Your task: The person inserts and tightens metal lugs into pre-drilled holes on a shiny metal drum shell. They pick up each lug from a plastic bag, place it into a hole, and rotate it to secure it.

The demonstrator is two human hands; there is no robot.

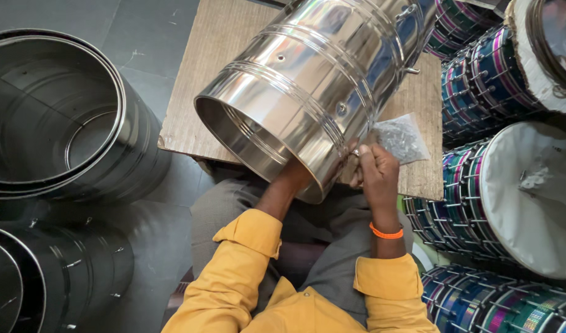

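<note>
We steady a shiny ribbed steel shell lying tilted on the wooden board, our left hand reaching inside, grip hidden, while our right hand pinches a small fitting against its rim

Bright, even daylight; glare streaks on steel drum shell at 12 o'clock; sharp focus, slight edge distortion.
</note>
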